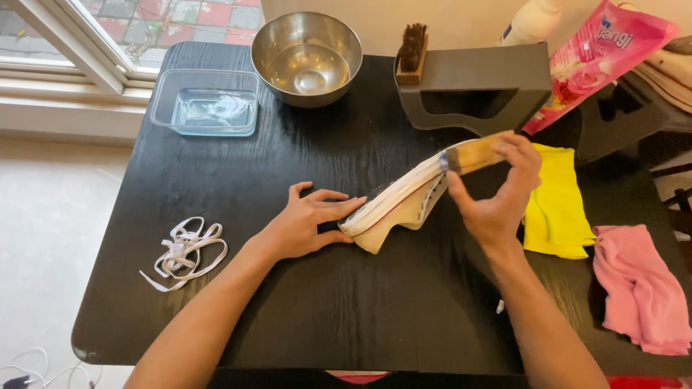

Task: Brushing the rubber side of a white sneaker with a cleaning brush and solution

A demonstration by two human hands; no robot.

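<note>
- We see a cream shoe (404, 205) lying on its side in the middle of the black table (303, 317), with the sole edge turned up and the toe pointing left and near.
- Our left hand (306, 227) presses flat on the toe end, with the fingers spread and not closed around anything.
- Our right hand (504, 198) is closed on a wooden brush (476, 153), and the brush touches the far, raised end of the shoe.
- The two hands are apart, one at each end of the shoe.
- Just right of the right hand lies a yellow cloth (555, 212), and a pink cloth (641, 288) is beside it, nearer to the right edge.
- On the left, near side lie white laces (184, 252) in a loose bundle, well apart from the shoe.
- At the far side stand a steel bowl (306, 57) and, left of it, a clear tray (205, 102).
- Right of the bowl is a dark stand (497, 79) with a second brush (412, 52) on its left end.
- A pink pouch (598, 61) leans at the far right, and a white bottle (530, 21) is behind the stand.
</note>
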